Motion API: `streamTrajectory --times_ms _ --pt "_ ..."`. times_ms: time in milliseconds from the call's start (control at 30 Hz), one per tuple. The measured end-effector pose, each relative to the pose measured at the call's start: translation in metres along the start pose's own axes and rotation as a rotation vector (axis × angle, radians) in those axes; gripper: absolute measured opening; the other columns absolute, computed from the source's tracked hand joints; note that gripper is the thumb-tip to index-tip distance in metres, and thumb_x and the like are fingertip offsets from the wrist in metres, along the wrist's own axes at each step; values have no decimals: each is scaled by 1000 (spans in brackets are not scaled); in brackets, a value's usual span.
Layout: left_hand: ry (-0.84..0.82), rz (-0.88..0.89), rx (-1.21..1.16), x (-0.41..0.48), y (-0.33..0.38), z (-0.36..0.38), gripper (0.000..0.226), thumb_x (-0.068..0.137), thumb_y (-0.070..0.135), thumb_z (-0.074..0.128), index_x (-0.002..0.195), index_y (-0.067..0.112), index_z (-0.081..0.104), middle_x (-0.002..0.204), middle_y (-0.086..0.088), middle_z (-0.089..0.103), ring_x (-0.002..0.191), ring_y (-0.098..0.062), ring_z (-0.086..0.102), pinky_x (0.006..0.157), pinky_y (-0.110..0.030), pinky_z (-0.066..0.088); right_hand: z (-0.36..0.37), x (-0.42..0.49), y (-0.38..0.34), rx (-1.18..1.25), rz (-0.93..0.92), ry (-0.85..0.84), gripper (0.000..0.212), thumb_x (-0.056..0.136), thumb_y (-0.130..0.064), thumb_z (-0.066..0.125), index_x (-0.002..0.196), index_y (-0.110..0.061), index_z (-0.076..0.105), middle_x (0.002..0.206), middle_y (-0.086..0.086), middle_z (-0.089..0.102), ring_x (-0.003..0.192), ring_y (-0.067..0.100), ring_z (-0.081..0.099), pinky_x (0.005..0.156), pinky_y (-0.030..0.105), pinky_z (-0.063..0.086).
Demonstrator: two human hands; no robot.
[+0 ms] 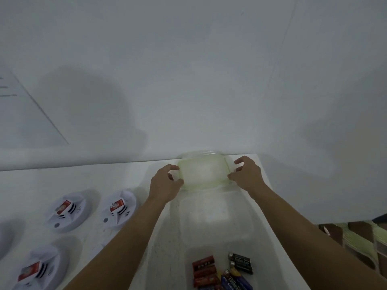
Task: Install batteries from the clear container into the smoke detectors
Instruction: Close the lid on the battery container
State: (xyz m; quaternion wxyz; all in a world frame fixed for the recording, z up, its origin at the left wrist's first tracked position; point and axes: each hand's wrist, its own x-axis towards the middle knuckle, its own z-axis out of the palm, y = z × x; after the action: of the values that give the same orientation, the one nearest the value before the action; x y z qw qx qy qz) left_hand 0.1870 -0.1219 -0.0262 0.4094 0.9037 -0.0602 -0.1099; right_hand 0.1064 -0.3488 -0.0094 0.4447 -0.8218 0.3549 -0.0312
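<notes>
Head view: left hand [165,186] pinches the lid [203,171], right hand [249,177] perhaps only touching it, so it could slip behind the table [100,181]

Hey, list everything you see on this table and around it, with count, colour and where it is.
detectors: three in full, white, table left; each holds a red battery
batteries: several, red, black, blue, container's near end
container: one, clear, table centre
lid: one, clear, greenish rim, far table edge
table: one, white
cloth: one, brown and green, right edge
left hand: one, grips lid's left side
right hand: one, grips lid's right side
</notes>
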Motion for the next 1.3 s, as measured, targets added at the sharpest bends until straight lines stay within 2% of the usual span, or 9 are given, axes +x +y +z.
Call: streamTrajectory --times_ms 167,267,367,500,700,933,1033,1167,1300 --pt "-34 42 93 -4 -3 -1 51 90 23 69 138 22 52 104 -6 66 98 -24 62 86 -32 49 -1 -6 6 166 33 -13 36 81 -2 72 115 -8 62 111 13 67 93 29 65 85 42 58" --pt "-51 43 231 -5 -4 -1 64 91 31 66 149 22 40 123 -11 59 112 -28 58 94 -38 49 2 -11 8 207 15 -29 31 82 -6 70 112 -10 64 107 12 68 85 25 64 81 40 57" --pt "-40 24 243 -5 -5 -3 64 88 33 69 146 24 42 132 -12 48 97 -22 56 89 -35 49 3 -17 5 253 -41 -3 26 84 -9 71 108 -12 62 99 3 66 88 25 65 85 45 59" --pt "5 55 198 -6 -7 -7 64 85 28 74 142 21 47 117 -6 58 99 -23 57 87 -36 52 3 -27 -3 286 -130 29 23 86 -9 72 106 -13 61 101 5 70 90 28 69 81 45 60" --pt "184 233 -3 -14 12 -33 68 83 9 76 144 15 45 104 -5 60 89 -23 59 82 -34 48 1 -49 -28 279 -338 91 47 85 2 66 126 -19 54 99 1 67 76 16 63 58 16 43" --pt "180 400 -323 -76 32 -85 25 90 14 74 99 38 74 97 4 73 78 -13 67 67 -29 53 -29 -93 -24 507 -499 118 22 96 -14 65 116 -24 65 95 -6 73 92 18 69 81 37 55" --pt "151 388 -347 -112 26 -93 22 93 23 69 97 44 74 101 5 68 77 -14 67 59 -27 51 -45 -122 -7 548 -563 138 15 102 -25 59 107 -26 73 99 -4 74 83 16 61 69 26 48" --pt "65 341 -408 -153 5 -89 17 93 25 65 107 24 75 105 2 70 60 -19 70 51 -23 49 -55 -154 16 671 -521 42 21 98 -16 62 90 -29 76 92 -14 74 63 12 57 54 22 47" --pt "22 340 -468 -190 -11 -83 24 89 2 69 102 20 80 102 4 78 92 -14 76 79 -17 58 -58 -176 43 785 -475 -43 19 94 4 63 98 -8 78 101 -1 78 91 17 74 78 25 58"
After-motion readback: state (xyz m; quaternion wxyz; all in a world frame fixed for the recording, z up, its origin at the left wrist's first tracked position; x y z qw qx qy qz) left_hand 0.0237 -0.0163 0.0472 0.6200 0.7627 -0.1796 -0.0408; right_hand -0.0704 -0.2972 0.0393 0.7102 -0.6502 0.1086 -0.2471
